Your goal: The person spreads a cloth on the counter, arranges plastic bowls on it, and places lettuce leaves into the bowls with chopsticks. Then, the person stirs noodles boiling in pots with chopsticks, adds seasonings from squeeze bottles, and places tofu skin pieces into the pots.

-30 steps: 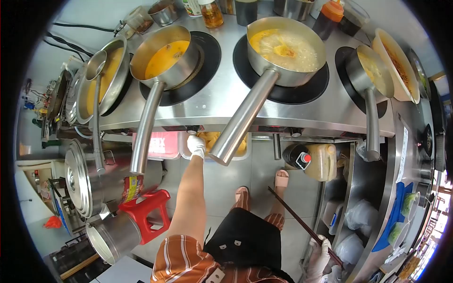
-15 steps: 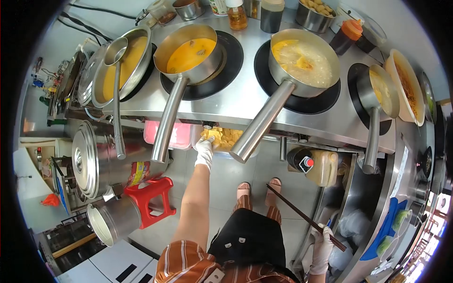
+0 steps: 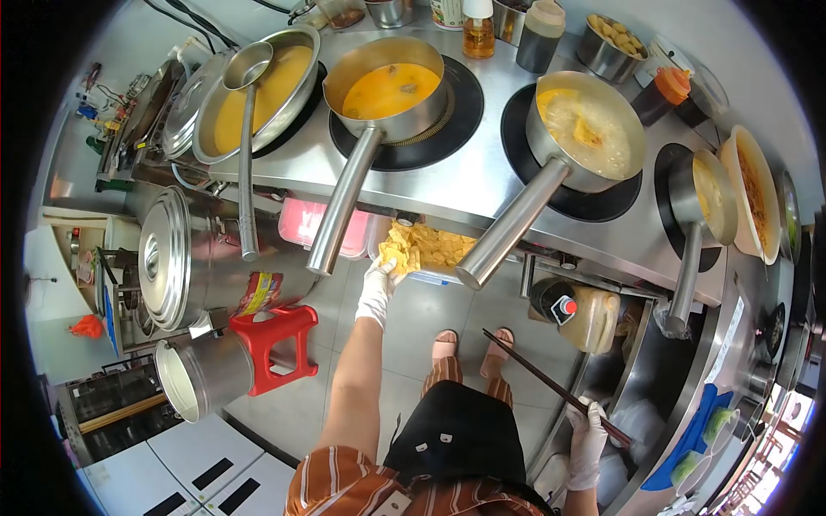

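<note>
My left hand (image 3: 376,288), in a white glove, is closed on a bunch of yellow, crinkled, sheet-like food pieces (image 3: 399,248). It is just below the counter edge, at the near left side of a clear plastic bin (image 3: 440,277) with more of these pieces (image 3: 440,247). Down at the lower right, my gloved right hand (image 3: 588,443) grips a pair of long dark chopsticks (image 3: 542,375), which point up and left. Above the bin, two saucepans stand on round black hobs: one holds orange broth (image 3: 389,93), the other pale bubbling liquid (image 3: 602,142) with a yellow piece.
Long handles of the saucepans (image 3: 348,202) jut over the counter edge. A ladle (image 3: 248,155) rests across a wide pan (image 3: 297,129) at left. A smaller saucepan (image 3: 699,198) stands right. Below are a red stool (image 3: 275,348), a big lidded pot (image 3: 168,258) and a dark bottle (image 3: 551,298).
My left hand has lifted a bunch of yellow pieces up and toward me from the bin. The view has shifted, so the counter sits further right. My right hand still grips the chopsticks.
</note>
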A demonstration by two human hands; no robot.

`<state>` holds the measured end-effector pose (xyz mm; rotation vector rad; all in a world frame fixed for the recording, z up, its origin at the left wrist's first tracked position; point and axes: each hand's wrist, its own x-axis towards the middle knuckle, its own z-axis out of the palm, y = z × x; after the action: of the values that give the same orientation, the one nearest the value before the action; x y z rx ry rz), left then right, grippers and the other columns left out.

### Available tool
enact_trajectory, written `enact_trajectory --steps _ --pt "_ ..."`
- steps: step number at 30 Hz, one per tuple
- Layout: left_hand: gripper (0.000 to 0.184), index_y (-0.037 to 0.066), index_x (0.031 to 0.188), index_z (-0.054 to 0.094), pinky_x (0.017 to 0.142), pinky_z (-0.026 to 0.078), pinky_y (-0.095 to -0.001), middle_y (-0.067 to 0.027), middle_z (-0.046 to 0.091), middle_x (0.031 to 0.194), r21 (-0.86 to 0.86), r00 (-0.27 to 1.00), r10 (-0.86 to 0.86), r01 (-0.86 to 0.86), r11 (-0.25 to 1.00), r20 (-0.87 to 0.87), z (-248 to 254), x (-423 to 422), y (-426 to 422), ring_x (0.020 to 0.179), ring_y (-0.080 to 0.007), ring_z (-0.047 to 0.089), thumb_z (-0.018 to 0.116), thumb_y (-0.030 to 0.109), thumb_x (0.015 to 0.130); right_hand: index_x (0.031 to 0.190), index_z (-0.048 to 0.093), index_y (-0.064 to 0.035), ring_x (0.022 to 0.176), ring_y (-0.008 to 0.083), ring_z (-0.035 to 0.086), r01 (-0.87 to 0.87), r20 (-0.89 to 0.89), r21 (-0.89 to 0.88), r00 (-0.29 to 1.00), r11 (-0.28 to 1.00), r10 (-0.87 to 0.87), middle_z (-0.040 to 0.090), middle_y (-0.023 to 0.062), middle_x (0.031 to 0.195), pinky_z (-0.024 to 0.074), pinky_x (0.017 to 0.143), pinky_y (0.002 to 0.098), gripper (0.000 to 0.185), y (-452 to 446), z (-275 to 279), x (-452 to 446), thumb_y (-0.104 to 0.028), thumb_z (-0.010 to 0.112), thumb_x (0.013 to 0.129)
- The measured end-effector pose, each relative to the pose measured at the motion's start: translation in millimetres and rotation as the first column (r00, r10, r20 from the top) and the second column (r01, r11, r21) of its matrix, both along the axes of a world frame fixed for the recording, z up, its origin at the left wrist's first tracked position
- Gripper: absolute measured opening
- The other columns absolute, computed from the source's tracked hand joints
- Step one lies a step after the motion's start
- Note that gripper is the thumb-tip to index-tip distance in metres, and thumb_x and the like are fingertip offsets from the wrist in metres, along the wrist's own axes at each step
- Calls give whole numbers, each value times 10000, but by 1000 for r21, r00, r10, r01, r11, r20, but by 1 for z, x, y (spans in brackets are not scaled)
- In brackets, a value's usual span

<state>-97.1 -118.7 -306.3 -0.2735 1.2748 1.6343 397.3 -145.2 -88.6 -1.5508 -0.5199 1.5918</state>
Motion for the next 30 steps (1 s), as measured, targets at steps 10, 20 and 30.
enact_trajectory --steps 10,20,30 --pt "387 -30 1197 538 584 599 -307 -124 638 1061 -361 931 -182 60 931 -316 -6 -2 38 806 -216 673 633 -54 822 1015 595 6 863 196 633 -26 25 -34 999 999 27 627 93 960 519 816 331 221 1 -4 -9 -197 529 960" --pt "563 -12 1346 408 918 498 -357 -113 554 1247 327 985 -148 169 930 -88 126 41 -34 1076 -239 592 646 81 844 1036 598 7 863 202 636 -4 -27 -2 1000 1000 4 627 101 981 528 812 345 229 1 -6 -1 -197 523 963" --pt "509 -58 1279 494 951 467 -326 -140 598 1183 335 688 -304 630 700 -659 370 115 190 1074 -204 589 651 -1 798 1040 589 54 853 232 645 27 -137 93 990 995 -14 626 139 988 548 773 355 247 17 16 21 -170 513 968"
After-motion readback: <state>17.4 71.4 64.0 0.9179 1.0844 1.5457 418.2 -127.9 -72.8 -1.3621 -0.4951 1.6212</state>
